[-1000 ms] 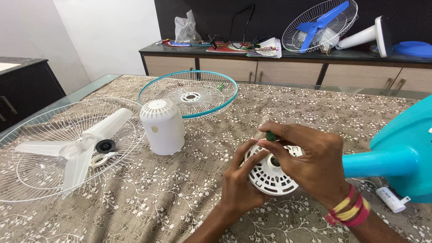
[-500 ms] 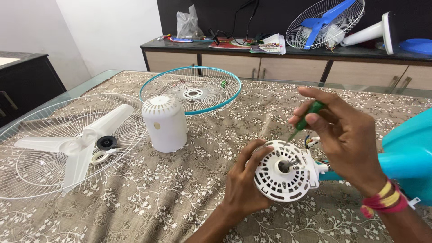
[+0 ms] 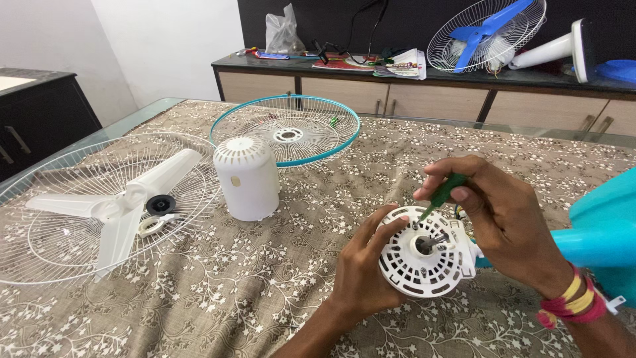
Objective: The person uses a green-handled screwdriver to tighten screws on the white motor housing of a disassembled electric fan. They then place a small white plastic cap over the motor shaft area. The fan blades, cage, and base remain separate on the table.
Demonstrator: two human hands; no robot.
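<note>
The fan is in pieces on the table (image 3: pixel 199 311); the white blade (image 3: pixel 126 199) lies on a white wire guard (image 3: pixel 40 258), the white back cover (image 3: pixel 246 178) stands by itself, and a blue-rimmed guard (image 3: pixel 286 136) lies behind it, so the taking apart looks mostly done; the round white motor housing (image 3: pixel 424 255) is the part being worked on now, near the front edge of the table and joined to the blue fan stand (image 3: pixel 596 235) at its right; the left hand (image 3: pixel 368 265) is cupped around the housing from the left, thumb on its rim, holding it steady; the right hand (image 3: pixel 503 215) is closed around a small green screwdriver (image 3: pixel 440 195), its tip down at a screw on the housing face; I think more screws are left there, but they are too small to be sure; there is open cloth between the hands and the back cover, while the blue stand crowds the right side, so the left is the free way to move.
</note>
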